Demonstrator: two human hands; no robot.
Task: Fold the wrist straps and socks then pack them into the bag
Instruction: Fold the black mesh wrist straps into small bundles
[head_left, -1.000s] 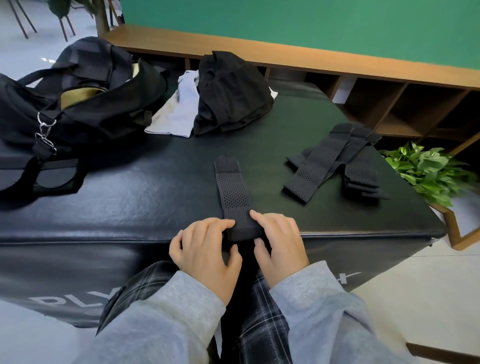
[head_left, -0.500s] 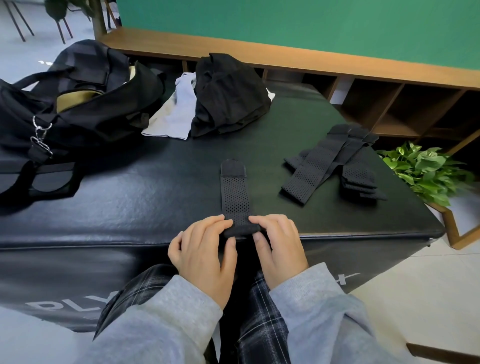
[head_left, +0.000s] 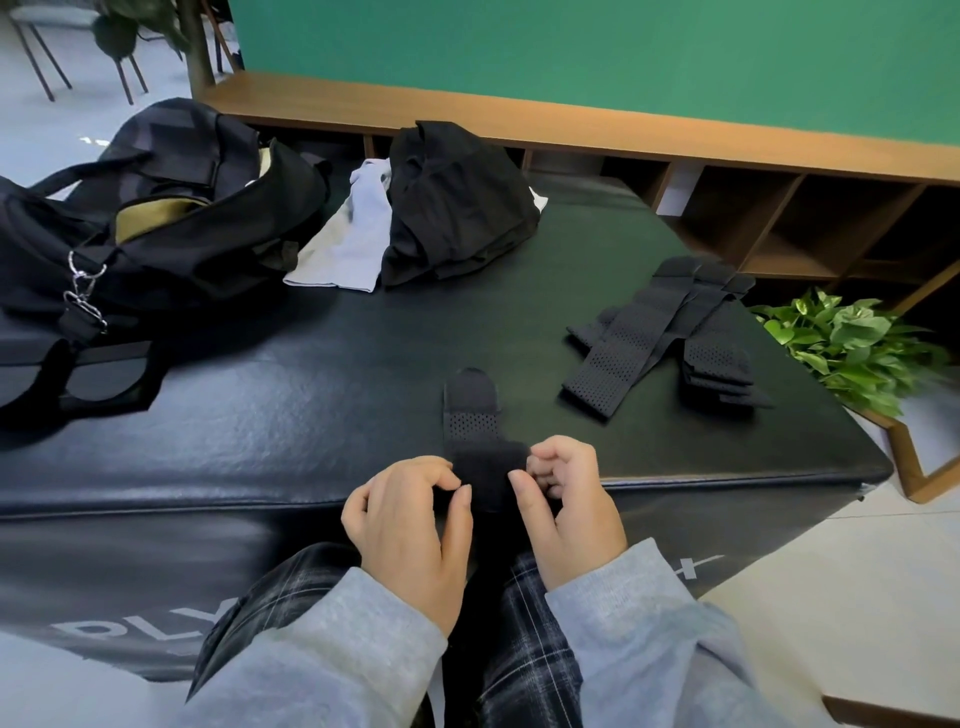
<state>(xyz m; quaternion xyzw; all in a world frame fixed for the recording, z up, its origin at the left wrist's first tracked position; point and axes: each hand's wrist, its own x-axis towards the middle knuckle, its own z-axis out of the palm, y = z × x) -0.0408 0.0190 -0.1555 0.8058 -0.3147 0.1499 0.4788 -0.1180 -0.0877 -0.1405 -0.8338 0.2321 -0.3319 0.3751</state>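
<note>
Hands sit at the near edge of the black padded box (head_left: 311, 415) in my head view: my left hand (head_left: 410, 525) and right hand (head_left: 569, 512) both curl their fingers and pinch the rolled near end of a black wrist strap (head_left: 480, 447), whose far end lies flat on the box. Off to the left I see the black bag (head_left: 156, 234) lying open with a tan lining showing, what it holds hidden, while more straps (head_left: 660, 332) lie piled to the right and a grey sock (head_left: 345, 244) beside dark clothing (head_left: 457, 208) at the back.

Soft, even light, glare streaks on the black box (head_left: 311, 410), curved wide-angle edges.
</note>
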